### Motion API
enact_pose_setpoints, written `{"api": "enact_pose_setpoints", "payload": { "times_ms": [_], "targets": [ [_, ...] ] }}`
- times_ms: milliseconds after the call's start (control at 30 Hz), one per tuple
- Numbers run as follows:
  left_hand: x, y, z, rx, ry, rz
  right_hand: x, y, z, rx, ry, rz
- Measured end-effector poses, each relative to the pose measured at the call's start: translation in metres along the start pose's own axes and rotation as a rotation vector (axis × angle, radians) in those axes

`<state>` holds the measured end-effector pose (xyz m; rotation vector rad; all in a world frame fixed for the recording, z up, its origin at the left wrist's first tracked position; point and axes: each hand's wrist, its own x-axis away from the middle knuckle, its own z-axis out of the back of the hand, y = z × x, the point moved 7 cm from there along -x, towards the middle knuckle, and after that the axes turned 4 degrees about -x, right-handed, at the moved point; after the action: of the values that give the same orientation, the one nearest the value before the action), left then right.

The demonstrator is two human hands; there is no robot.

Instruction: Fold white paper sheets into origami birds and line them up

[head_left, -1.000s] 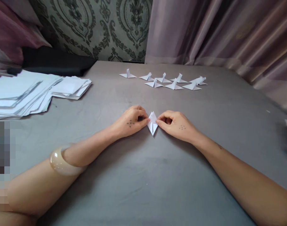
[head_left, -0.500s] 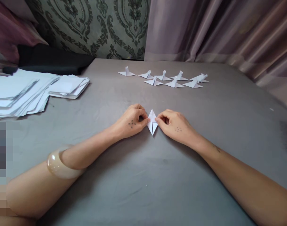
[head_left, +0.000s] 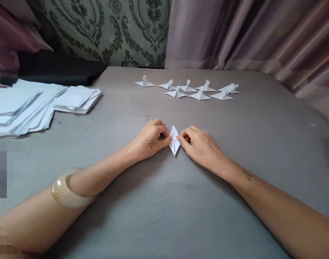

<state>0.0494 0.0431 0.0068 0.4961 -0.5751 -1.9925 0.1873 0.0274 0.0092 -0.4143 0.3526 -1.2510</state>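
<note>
The folded piece (head_left: 174,145) is matt white paper, smooth between crisp creases; the folded figures (head_left: 200,95) and the stack of sheets (head_left: 75,98) look like the same paper. The grey surface (head_left: 164,219) looks like matt cloth, faintly wrinkled. The bangle (head_left: 60,190) is smooth and glossy, its material unclear. The curtain (head_left: 197,36) is cloth with a satiny sheen.

We appear to be in a room of a home, given the ornate patterned wallpaper (head_left: 114,36) and mauve curtains (head_left: 195,32) hanging beside it.
</note>
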Motion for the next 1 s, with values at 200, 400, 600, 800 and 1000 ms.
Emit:
{"api": "enact_pose_setpoints", "payload": {
  "times_ms": [200, 400, 600, 800, 1000],
  "targets": [
    [-0.001, -0.002, -0.001, 0.006, 0.001, -0.016, 0.0, 0.0, -0.001, 0.02, -0.003, 0.002],
    [-0.001, -0.003, -0.002, 0.0, -0.007, -0.007, -0.001, 0.001, -0.001, 0.011, -0.007, -0.009],
    [0.003, 0.003, 0.0, -0.102, 0.065, -0.045, 0.001, 0.003, 0.002, -0.051, 0.075, 0.02],
    [0.014, 0.03, -0.005, -0.34, 0.0, -0.246, 0.011, -0.011, -0.001, -0.029, 0.055, 0.196],
    [0.025, 0.042, -0.01, -0.584, -0.14, -0.29, 0.021, -0.019, -0.001, 0.095, 0.02, 0.327]
  ]
}}
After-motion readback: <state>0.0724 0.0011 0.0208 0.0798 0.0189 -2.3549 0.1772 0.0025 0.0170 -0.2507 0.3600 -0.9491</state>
